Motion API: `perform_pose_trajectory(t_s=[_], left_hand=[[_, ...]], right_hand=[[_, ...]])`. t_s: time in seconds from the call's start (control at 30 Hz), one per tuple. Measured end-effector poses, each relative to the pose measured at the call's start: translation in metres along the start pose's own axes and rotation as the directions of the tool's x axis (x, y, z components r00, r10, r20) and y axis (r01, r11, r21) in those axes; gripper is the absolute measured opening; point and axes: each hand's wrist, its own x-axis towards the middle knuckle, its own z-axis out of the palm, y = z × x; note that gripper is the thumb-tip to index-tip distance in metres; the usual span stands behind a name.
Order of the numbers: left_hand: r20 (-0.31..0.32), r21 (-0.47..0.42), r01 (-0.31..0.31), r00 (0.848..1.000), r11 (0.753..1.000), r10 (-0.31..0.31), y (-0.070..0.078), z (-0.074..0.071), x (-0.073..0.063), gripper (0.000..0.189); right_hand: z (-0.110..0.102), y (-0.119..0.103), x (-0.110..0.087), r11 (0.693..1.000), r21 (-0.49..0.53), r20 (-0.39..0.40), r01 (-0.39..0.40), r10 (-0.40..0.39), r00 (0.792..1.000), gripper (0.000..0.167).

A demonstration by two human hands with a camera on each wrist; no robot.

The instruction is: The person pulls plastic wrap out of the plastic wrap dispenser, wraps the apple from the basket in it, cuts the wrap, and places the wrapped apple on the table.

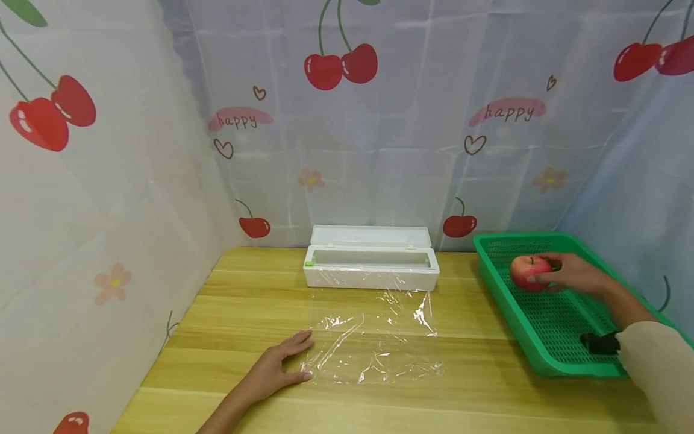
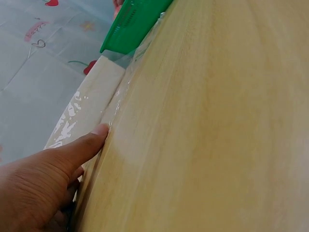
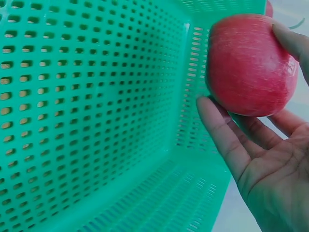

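Observation:
A red apple (image 1: 527, 274) is gripped by my right hand (image 1: 577, 274) over the green basket (image 1: 512, 313). In the right wrist view, thumb and fingers curl around the apple (image 3: 251, 65), with basket mesh behind it. Clear plastic wrap (image 1: 374, 343) lies spread on the table, running from the front of a white wrap box (image 1: 371, 278) whose lid stands up. At the left edge of the wrap, my left hand (image 1: 273, 371) rests on the table, fingers extended. The left wrist view shows its thumb (image 2: 89, 142) at the wrap's edge; the other fingers are mostly hidden.
A wooden table (image 1: 244, 301) carries everything. Behind and at the sides hang pale curtains (image 1: 368, 150) printed with cherries. The basket's raised rim stands at the right of the table, and the wrap box sits near the back edge. A black strap (image 1: 599, 343) is on the right wrist.

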Motion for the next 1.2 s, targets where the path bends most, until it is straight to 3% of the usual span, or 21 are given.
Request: perform_pose_trajectory(t_s=[0.3, 0.57, 1.2], left_hand=[[-0.007, 0.014, -0.016, 1.000, 1.000, 0.016, -0.002, 0.001, 0.000, 0.071], [0.010, -0.044, 0.005, 1.000, 0.999, -0.004, 0.001, -0.001, -0.001, 0.072], [0.007, -0.001, 0.005, 1.000, 1.000, -0.005, 0.001, -0.002, -0.002, 0.071]], right_hand=[[-0.008, -0.015, -0.010, 1.000, -0.010, -0.062, -0.022, 0.021, 0.998, 0.081], [-0.014, -0.028, -0.024, 0.995, -0.071, -0.091, -0.069, 0.063, 0.994, 0.086], [-0.002, -0.050, -0.045, 0.990, -0.138, -0.184, -0.031, 0.005, 0.983, 0.083]])
